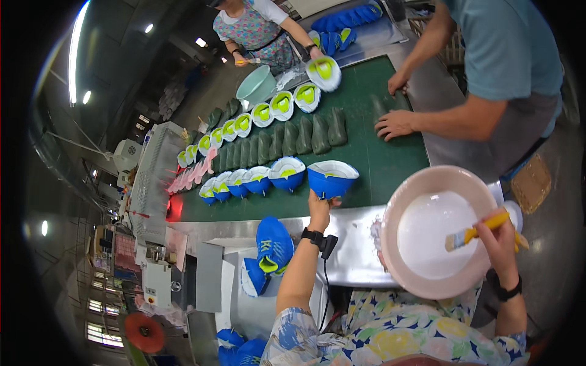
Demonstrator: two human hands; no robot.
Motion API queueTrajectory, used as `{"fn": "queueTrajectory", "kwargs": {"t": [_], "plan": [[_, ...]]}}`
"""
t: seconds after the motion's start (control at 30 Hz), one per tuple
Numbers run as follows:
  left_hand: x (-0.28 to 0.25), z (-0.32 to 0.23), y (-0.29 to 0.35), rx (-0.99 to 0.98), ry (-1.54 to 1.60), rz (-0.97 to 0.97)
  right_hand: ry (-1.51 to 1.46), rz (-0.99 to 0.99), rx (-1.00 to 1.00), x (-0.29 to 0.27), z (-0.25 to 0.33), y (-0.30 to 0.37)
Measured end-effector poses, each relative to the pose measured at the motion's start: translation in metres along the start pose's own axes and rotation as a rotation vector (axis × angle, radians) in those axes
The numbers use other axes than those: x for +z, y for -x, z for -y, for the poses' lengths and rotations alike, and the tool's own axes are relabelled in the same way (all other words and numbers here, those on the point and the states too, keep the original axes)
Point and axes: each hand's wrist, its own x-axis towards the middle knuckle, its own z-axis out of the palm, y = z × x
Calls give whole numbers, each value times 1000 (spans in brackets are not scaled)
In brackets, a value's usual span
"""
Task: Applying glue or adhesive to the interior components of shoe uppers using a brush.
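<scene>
Pink flat pieces (192, 174) crowd the left end of the green worktop (397, 152), and three lines run from there: white-lined blue uppers (287, 175) along its near side, dark foot-shaped forms (305, 137) down its middle, white-and-lime uppers (262, 114) toward its far side. Off the worktop's near edge, there's a laced blue shoe (278, 241) lying on more blue. Across its far edge, a co-worker (259, 30) in a flowered apron has a small brush (254, 61) in one hand, a pale upper (325, 76) in the other. And here's the left hand (319, 210), at the worktop's near edge, fingers closed on the underside of a single blue upper (331, 184), opening upward! Off the worktop's near right corner, a pale pink basin (390, 244) of white liquid (430, 244); over it the right hand (499, 239) grips a yellow-handled brush (470, 235), bristles toward the liquid, contact impossible to call. At the worktop's right end, another co-worker (506, 49) touches a blurred dark form (379, 108).
</scene>
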Motion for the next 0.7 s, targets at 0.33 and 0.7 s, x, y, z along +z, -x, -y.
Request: {"fn": "queueTrajectory", "kwargs": {"t": [0.33,0.7], "plan": [[-31,48,-74,-20,-579,-717,55,-66,25,1,16,2],[60,-275,126,1125,-208,132,108,26,-115,3,31,21]]}}
